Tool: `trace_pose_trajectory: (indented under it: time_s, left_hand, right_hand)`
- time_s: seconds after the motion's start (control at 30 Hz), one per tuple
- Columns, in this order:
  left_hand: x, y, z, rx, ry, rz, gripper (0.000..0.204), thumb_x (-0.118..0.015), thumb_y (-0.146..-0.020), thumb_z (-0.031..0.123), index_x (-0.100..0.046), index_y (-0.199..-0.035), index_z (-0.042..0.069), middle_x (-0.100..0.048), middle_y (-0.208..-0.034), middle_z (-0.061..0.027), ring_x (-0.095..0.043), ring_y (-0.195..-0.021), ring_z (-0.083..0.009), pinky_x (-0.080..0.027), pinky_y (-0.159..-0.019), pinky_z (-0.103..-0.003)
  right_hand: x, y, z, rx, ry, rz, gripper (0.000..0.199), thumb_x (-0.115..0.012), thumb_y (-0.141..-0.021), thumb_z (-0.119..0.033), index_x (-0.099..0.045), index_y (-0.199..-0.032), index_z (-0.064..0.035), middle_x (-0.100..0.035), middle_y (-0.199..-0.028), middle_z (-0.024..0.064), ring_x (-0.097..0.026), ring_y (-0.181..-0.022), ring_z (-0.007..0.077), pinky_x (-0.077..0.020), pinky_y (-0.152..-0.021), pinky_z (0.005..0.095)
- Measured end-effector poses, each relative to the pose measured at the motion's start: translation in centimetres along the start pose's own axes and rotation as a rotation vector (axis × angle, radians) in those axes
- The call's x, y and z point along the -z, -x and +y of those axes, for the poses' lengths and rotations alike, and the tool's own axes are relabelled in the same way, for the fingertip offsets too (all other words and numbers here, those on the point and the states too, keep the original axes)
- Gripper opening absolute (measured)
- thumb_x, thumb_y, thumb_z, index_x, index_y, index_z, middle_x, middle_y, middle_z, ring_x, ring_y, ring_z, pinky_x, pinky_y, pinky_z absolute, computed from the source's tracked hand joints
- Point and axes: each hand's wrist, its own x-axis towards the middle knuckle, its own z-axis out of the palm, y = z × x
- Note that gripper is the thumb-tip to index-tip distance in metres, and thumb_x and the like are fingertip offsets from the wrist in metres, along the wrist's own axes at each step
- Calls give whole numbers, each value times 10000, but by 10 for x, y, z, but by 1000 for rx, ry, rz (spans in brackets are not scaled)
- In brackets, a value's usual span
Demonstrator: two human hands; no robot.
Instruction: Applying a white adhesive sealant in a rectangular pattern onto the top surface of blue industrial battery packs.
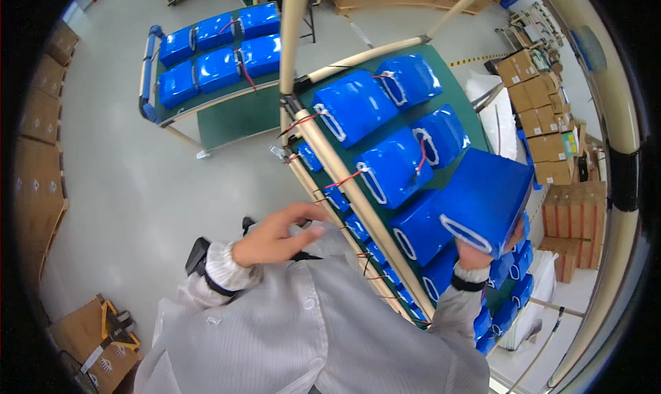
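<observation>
My right hand (474, 253) grips the underside of a blue wrapped battery pack (485, 198) and holds it tilted above the green shelf (456, 98) of a rack trolley. Several more blue packs with white straps and red wires lie on that shelf, among them one (394, 167) just left of the held pack. My left hand (279, 234) hovers near my chest with its fingers apart and nothing in it, close to the cream tube rail (351, 184) at the shelf's near edge.
A second trolley (206, 101) with several blue packs stands at the back left on the grey floor. Cardboard boxes (544, 118) are stacked at the right, more along the left wall (41, 160). Lower shelves hold further blue packs (513, 284).
</observation>
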Motion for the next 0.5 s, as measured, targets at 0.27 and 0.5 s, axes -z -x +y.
trace_pose_trajectory:
  time_s: [0.27,0.5]
  left_hand:
    - [2,15,9,-156,302,-72,644,-649,-1010,389,-420,-1479,12,-587,-1378,-148,-551,-1283,-244,-463,-1042,-350]
    - [30,71,0,154,956,-17,1112,-892,-751,519,-296,-1570,62,-477,-1515,-114,-459,-1386,-240,-394,-1153,-411]
  right_hand:
    - [-31,110,118,-507,49,-200,900,-511,-891,-748,-472,-1485,-73,-475,-1506,201,-528,-1305,384,-402,-1109,547]
    - [-65,156,169,-545,272,-402,924,-500,-887,-767,-473,-1474,-54,-486,-1481,210,-541,-1279,378,-416,-1088,535]
